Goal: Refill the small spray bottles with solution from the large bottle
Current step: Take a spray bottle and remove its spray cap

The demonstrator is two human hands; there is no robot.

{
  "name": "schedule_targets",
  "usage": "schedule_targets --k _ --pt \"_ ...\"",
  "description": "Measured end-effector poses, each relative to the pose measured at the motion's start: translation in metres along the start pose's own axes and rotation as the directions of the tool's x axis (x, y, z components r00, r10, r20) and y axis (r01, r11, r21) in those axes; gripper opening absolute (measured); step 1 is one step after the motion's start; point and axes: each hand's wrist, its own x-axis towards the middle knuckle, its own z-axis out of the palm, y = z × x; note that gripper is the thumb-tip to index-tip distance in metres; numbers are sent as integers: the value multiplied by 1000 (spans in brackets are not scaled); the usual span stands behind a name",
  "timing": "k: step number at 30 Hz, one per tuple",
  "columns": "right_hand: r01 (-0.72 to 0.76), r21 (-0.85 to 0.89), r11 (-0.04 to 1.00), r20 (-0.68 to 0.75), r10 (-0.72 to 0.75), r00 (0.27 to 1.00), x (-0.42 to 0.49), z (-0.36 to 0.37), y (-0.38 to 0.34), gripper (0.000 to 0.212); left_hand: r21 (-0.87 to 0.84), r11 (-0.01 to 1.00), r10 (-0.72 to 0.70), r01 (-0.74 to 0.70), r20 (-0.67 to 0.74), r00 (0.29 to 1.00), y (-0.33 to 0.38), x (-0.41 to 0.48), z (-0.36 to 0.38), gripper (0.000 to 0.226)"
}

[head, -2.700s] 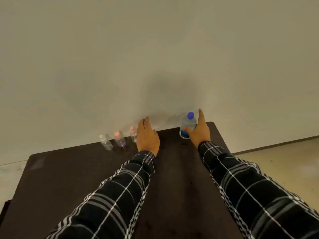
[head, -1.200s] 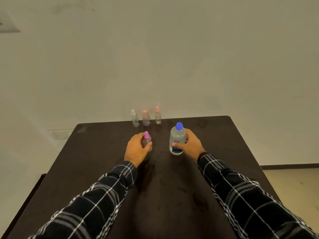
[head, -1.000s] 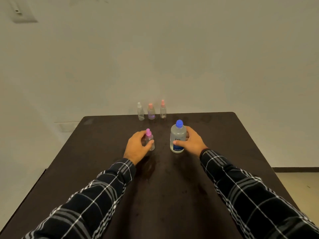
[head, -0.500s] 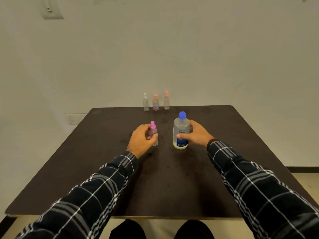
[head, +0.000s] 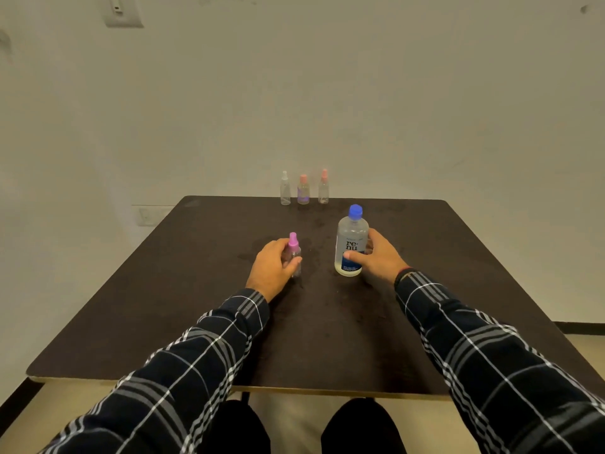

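At the middle of the dark table, you have both working bottles set down upright and side by side, so the step in hand looks like staging: nothing is uncapped and no liquid has passed yet. Your left hand is curled around the small spray bottle from its 9 o'clock side, thumb and fingers closed on the clear body below the pink spray head. Your right hand wraps the large bottle from 3 o'clock, thumb laid across the blue part of the label and fingers behind, a closed but easy grip. The large bottle stands just at 3 o'clock of the small one, apart from it, with bare tabletop between.

Next, to my eye, you need the caps off: the pink spray head must unscrew, and the blue cap too. Each wants one hand to steady the body and one to twist, so you will likely have to let go of one bottle first.

The large bottle is pale and translucent, round-shouldered, lettered "re-nu"; it seems mostly full, though the level is hard to read. The small one is slim and clear; whether it holds anything I cannot tell. Its narrow neck will want a slow, careful pour.

At 12 o'clock, by the far edge, three more spray bottles wait in a row.
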Motion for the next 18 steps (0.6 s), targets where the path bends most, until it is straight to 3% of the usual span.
schedule_targets --k 6,8,9,11,12,13,15,18 --pt "12 -23 1000 2 -12 1000 -2 2 2 72 -8 1000 -28 28 -18 999 -2 5 5 38" --pt "76 -68 995 -119 -84 989 -12 5 3 78 -24 999 -32 32 -31 999 -2 5 5 37" --pt "129 -109 986 -254 -153 955 -19 8 4 73 -41 999 -33 31 -37 999 -3 4 6 36" --pt "272 -278 921 -496 -380 781 -35 15 5 48 -77 996 -44 40 -45 998 -3 2 6 36" --pt "334 -368 868 -499 -487 716 -41 19 2 33 -92 995 -53 48 -46 998 -3 2 6 36" --pt "384 -430 817 -432 -560 707 -45 26 -3 22 -110 992 -63 58 -45 997 -3 3 6 37" --pt "446 -452 773 -228 -583 780 -44 46 -15 12 -139 987 -86 80 -43 995 -2 4 5 37" --pt "310 -280 909 -73 -342 937 -26 80 -27 23 -167 978 -132 125 -29 991 -2 5 2 37"
